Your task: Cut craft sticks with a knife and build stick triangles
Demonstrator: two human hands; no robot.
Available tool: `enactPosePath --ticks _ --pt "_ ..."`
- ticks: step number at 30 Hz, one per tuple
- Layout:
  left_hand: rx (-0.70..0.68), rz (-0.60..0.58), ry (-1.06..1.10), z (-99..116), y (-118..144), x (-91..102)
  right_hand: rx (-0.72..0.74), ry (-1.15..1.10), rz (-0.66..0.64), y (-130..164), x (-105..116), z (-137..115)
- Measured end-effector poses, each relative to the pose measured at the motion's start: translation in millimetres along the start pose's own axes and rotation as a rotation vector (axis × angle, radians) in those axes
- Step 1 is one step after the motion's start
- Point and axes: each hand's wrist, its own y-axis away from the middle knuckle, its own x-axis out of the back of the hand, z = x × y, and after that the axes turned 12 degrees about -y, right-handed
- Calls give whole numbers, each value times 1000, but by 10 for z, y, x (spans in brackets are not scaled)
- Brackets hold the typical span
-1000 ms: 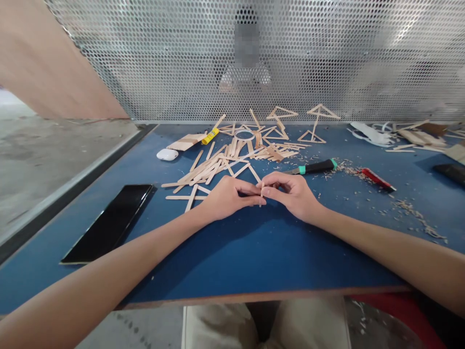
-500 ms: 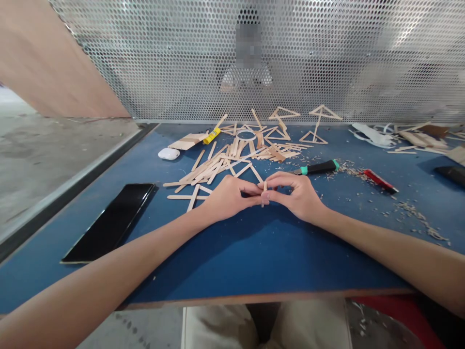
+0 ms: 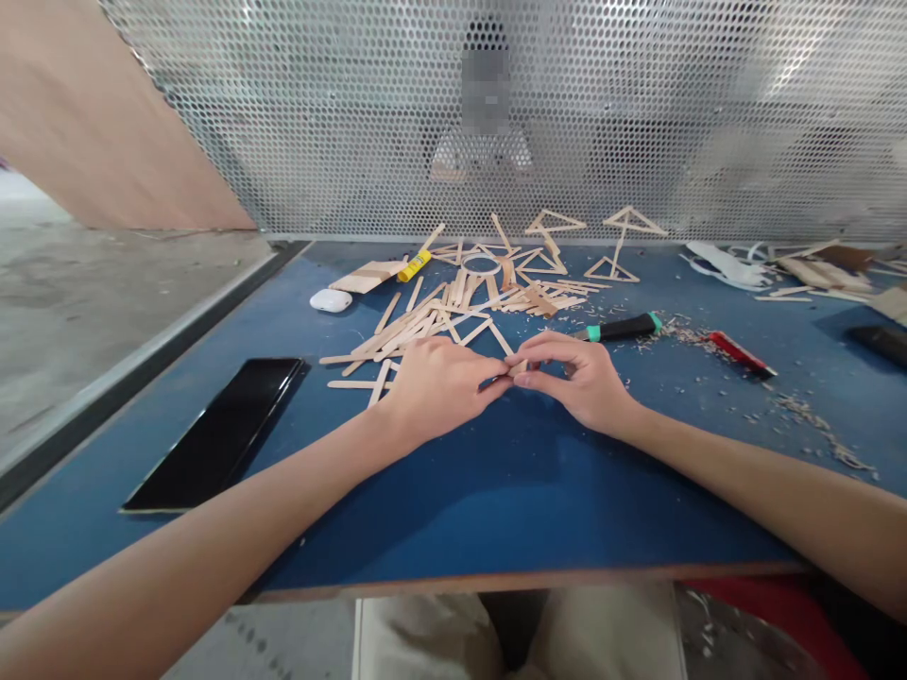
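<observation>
My left hand (image 3: 440,389) and my right hand (image 3: 579,380) meet over the middle of the blue table. Between their fingertips they pinch a short wooden craft stick (image 3: 520,368), mostly hidden by the fingers. Just beyond, a joined pair of craft sticks (image 3: 500,336) makes an angle whose near end reaches my fingers. Crossed sticks (image 3: 352,384) lie to the left of my left hand, partly covered by it. Behind my right hand lies a utility knife (image 3: 624,327) with a black and green handle.
A loose pile of craft sticks (image 3: 418,326) spreads behind my hands, with a tape roll (image 3: 480,264) and a yellow glue stick (image 3: 414,266). Stick triangles (image 3: 626,222) stand near the perforated metal panel (image 3: 318,123). A phone (image 3: 216,434) lies left; a red cutter (image 3: 741,354) and wood shavings lie right.
The short stick has tipped from pointing toward me to lying more crosswise in my fingers. My left hand has rolled over, its knuckles now higher. My right hand has barely moved.
</observation>
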Motion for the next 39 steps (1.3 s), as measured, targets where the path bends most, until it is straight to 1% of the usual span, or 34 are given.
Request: enactPosePath --ticks 3,5,8,10,14,16,19,22,24,27,30,32,34,36,39 --pt "33 -77 100 5 -17 38 -7 10 21 1 -3 -11" --pt "97 -165 254 12 -36 69 -32 8 28 1 6 -10" --pt "189 -309 533 17 -65 106 -92 -30 5 -6 34 -12" --pt "212 -365 694 10 -81 121 -137 -73 -1 -14 56 -28" --pt "153 -466 923 -33 -105 137 -201 -145 23 -33 90 -86" --pt "108 -546 1027 -61 -109 135 -221 -165 -2 -41 99 -112" --pt "69 -656 1176 -107 -102 108 -228 -137 -67 -46 103 -146" --pt "54 -737 1248 -154 -91 76 -206 -91 -99 -38 96 -169" --pt "34 -766 1254 -177 -91 76 -196 -77 -85 -28 87 -175" --pt "7 -757 1240 -172 -109 126 -187 -27 -26 -17 76 -177" --pt "49 -694 1166 -87 -122 186 -172 22 74 -15 62 -181" --pt "112 -615 1032 2 -114 194 -152 54 135 -13 40 -182" --pt "146 -495 842 87 -94 167 -130 78 168 -5 5 -174" --pt "128 -388 674 136 -74 124 -110 82 185 5 -35 -160" --pt "51 -319 536 118 -64 79 -111 62 182 -18 -37 -180"
